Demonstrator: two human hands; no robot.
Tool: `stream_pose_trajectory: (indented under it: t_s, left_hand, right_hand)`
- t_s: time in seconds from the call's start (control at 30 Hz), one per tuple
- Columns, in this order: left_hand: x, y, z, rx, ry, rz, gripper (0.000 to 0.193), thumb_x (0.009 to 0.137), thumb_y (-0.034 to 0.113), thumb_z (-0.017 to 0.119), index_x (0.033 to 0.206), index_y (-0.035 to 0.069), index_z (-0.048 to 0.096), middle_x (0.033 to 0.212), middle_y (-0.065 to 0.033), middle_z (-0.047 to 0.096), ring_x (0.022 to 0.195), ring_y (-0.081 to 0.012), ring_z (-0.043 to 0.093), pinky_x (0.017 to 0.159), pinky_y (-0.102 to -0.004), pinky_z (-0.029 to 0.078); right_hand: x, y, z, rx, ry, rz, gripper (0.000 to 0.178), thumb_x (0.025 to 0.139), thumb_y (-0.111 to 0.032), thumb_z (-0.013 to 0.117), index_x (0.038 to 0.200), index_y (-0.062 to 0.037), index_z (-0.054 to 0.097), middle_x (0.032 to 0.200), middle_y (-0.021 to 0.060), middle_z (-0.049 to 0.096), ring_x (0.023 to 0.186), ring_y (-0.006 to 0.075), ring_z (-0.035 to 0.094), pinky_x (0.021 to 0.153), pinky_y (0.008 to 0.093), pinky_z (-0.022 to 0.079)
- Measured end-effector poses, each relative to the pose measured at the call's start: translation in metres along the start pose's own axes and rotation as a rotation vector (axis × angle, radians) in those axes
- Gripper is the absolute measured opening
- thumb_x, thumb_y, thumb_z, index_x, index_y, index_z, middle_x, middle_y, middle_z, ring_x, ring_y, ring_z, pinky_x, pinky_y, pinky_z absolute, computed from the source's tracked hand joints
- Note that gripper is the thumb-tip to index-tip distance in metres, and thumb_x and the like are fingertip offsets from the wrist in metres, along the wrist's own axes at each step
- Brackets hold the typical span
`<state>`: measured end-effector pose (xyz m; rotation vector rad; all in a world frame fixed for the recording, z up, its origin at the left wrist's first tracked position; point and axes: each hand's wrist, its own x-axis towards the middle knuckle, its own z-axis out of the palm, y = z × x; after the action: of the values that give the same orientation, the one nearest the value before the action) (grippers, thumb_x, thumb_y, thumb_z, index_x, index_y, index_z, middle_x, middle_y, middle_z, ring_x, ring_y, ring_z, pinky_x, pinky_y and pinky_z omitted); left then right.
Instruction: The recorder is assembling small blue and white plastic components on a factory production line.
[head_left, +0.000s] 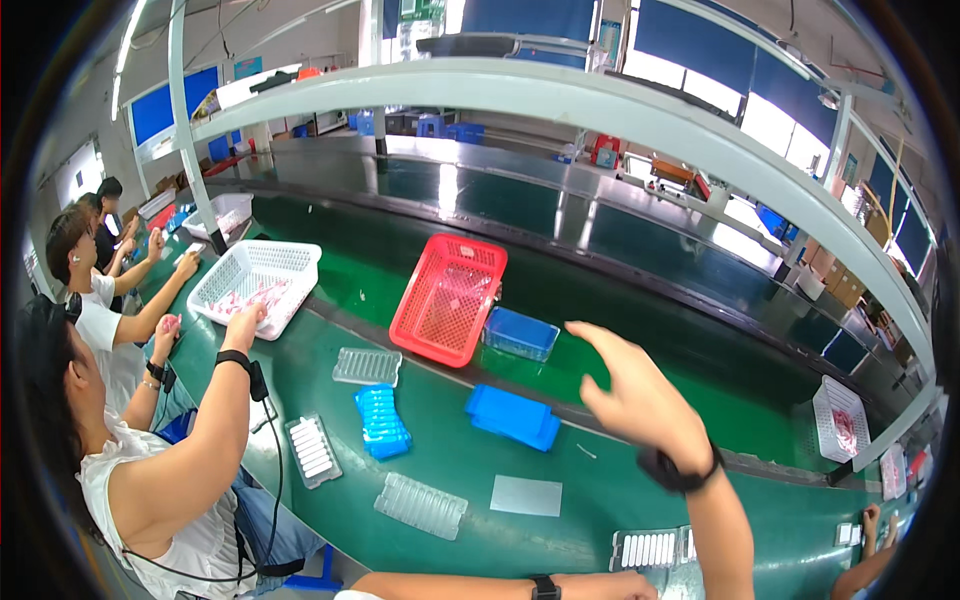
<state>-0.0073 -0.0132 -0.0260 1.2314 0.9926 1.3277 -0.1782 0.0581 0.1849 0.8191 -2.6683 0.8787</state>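
My right hand [640,385] is raised above the green work table, fingers apart with nothing in them. Closest to its fingertips is a clear plastic box with a blue top [521,332], with a gap between. My left hand [632,587] is low at the bottom edge, partly cut off, its fingers hidden. Just beyond it lies a clear tray of white tube-shaped pieces [645,549]. Left of my right hand are a stack of blue flat trays [513,417] and a white sheet [526,495]. A clear ribbed tray [421,506] lies further left.
A red basket [412,318] stands by the dark green belt [620,290]. Blue packs [382,422], another filled tray [313,452] and a white basket [300,262] are leftward, near a co-worker's arm [200,450]. A metal frame beam [520,85] spans overhead. Another white basket [825,425] is rightward.
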Motion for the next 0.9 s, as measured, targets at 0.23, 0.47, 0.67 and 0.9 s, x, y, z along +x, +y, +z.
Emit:
stream_pose_trajectory:
  t_s: [0.23,0.47,0.67,0.9]
  left_hand:
    - [0.021,0.0,-0.001,-0.021,0.016,0.045,0.018,0.098,0.009,0.062,0.11,-0.003,0.068,0.083,-0.0095,0.072,0.069,-0.0165,0.071,0.061,-0.0314,0.056]
    - [0.017,0.001,-0.004,-0.025,0.005,0.052,0.017,0.097,0.007,0.061,0.109,-0.003,0.068,0.077,-0.0099,0.072,0.062,-0.0172,0.072,0.055,-0.0312,0.057]
    - [0.017,-0.005,-0.003,-0.058,0.05,-0.014,0.018,0.098,0.009,0.06,0.111,-0.001,0.069,0.08,-0.0105,0.073,0.062,-0.0172,0.072,0.054,-0.0317,0.057]
    - [0.024,0.0,-0.002,-0.075,0.016,0.061,0.018,0.09,-0.003,0.058,0.108,-0.003,0.062,0.074,-0.0078,0.066,0.061,-0.0171,0.071,0.065,-0.0321,0.054]
  right_hand:
    - [0.107,0.126,0.088,-0.154,-0.206,0.203,0.079,0.079,-0.029,0.083,0.143,0.0047,0.05,0.134,0.0279,0.064,0.126,0.0423,0.062,0.109,0.0451,0.049]
    - [0.114,0.151,0.118,-0.198,-0.26,0.347,0.07,0.065,-0.036,0.086,0.125,-0.0063,0.062,0.117,0.0203,0.072,0.111,0.0385,0.069,0.093,0.0483,0.056]
    - [0.058,0.185,0.035,-0.406,-0.311,0.357,0.071,0.057,-0.035,0.084,0.121,-0.0083,0.07,0.114,0.0195,0.074,0.108,0.038,0.07,0.093,0.0463,0.057]
    - [-0.136,0.273,-0.104,-0.261,-0.191,0.743,0.086,0.053,-0.026,0.09,0.131,-0.0008,0.064,0.122,0.0191,0.071,0.113,0.0363,0.068,0.1,0.0424,0.053]
